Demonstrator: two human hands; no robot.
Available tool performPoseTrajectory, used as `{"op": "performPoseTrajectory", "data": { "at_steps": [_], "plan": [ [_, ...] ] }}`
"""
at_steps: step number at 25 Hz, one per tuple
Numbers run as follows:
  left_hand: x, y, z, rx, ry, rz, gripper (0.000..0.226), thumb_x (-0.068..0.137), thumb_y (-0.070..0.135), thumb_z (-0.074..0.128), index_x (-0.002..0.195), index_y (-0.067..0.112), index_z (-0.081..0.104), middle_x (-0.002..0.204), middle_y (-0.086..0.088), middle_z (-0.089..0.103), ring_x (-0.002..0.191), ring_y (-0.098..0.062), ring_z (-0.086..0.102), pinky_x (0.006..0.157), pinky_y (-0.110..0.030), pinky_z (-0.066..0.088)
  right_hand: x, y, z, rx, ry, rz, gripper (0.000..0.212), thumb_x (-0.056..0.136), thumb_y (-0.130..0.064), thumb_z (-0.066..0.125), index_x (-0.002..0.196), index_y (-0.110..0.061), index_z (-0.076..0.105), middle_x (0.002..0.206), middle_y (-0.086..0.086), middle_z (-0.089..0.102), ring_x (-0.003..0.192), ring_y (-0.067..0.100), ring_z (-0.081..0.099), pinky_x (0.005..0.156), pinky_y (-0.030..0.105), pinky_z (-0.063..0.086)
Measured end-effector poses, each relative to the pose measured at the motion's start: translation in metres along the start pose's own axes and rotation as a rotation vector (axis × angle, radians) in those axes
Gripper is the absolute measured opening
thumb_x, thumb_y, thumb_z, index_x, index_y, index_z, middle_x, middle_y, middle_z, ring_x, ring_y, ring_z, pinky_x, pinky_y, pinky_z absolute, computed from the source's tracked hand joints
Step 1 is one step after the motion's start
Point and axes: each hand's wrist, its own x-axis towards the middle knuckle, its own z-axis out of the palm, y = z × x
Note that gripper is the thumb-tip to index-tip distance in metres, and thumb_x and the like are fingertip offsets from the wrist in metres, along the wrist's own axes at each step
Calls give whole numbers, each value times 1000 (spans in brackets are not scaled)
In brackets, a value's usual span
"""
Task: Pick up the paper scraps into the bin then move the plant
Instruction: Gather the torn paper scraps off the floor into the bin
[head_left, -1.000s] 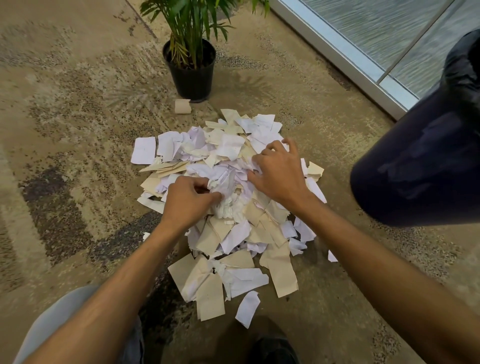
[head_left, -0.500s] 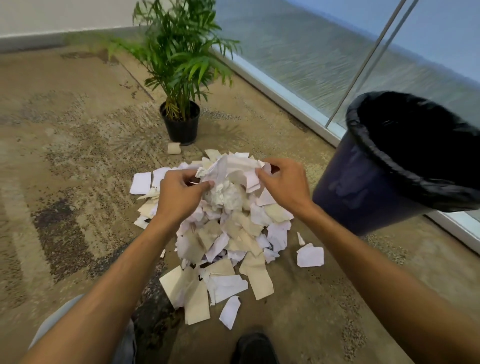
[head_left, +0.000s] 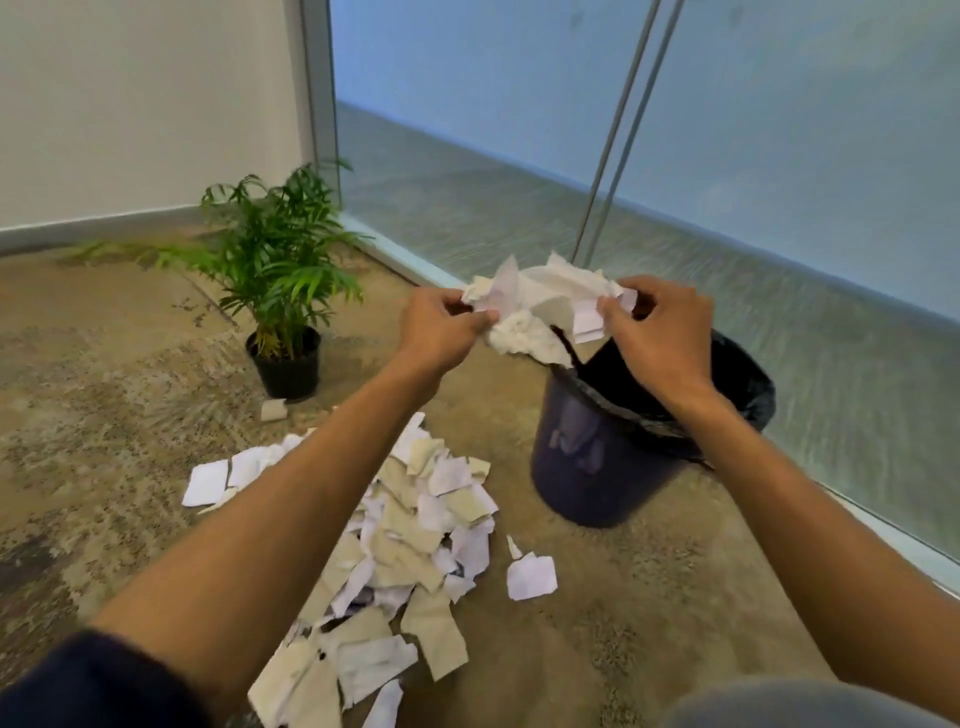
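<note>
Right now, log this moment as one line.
left hand + right hand: hold paper bundle | over bin | pile remains | plant unmoved

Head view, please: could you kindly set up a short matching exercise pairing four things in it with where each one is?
Things:
1. potted plant
2. handful of paper scraps
3. bin
4. pile of paper scraps

Places:
A. on the carpet between the forearms
B. by the glass wall, black liner inside
C. near the room corner
D. held by left hand and right hand over the bin

Pairs: 1-C, 2-D, 3-B, 4-A
</note>
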Motion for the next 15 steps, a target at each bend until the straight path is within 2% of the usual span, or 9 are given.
{"op": "performPoseTrajectory", "data": {
  "at_steps": [1,3,5,6,8,10,12,15],
  "plan": [
    [8,7,22,-8,-34,8,6,78,6,75,81,11,73,83,-9,71,66,-12,59,63,-26,47,5,11,-12,-29,15,29,23,82,-28,66,98,-16,76,88,1,75,80,17,67,76,31,51],
    [21,16,64,45,-77,-6,18,77,8,77,93,1,73,93,-14,73,75,-16,60,67,-30,48,9,33,-28,-102,1,79,19,82,-24,65,94,-15,76,81,3,73,77,20,66,71,29,46],
    [30,19,97,150,-115,-27,22,77,17,78,93,3,74,91,-10,72,76,-16,61,65,-27,46,12,54,-35,-164,-29,129,16,82,-23,64,89,-13,75,72,2,68,73,23,63,65,29,40],
    [31,18,109,191,-150,-41,22,78,22,78,88,4,74,87,-9,71,75,-16,60,63,-25,43,12,62,-35,-180,-44,164,18,83,-26,66,91,-12,74,74,2,68,76,24,64,66,29,40],
    [25,5,119,269,-226,-49,29,80,32,77,74,5,68,72,-10,63,68,-20,58,62,-29,40,3,73,-30,-204,-92,258,35,85,-40,67,109,-14,71,92,2,72,91,24,67,76,32,47],
    [18,-25,111,372,-236,-39,37,84,38,71,76,2,67,76,-17,65,74,-27,62,66,-36,44,-21,77,-3,-265,-156,285,50,87,-53,60,124,-18,63,110,0,70,103,21,65,89,40,51],
    [13,-47,91,423,-187,40,34,87,35,66,88,1,71,86,-15,71,86,-28,67,75,-37,53,-41,63,17,-270,-164,137,45,89,-51,58,123,-22,64,110,-4,70,102,15,65,88,38,53],
    [7,-46,55,362,-78,183,20,86,27,67,95,11,74,87,-3,72,82,-15,67,79,-34,55,-33,33,12,-121,-145,-151,33,90,-40,60,116,-22,67,105,-6,71,92,8,65,81,31,54]
  ]
}}
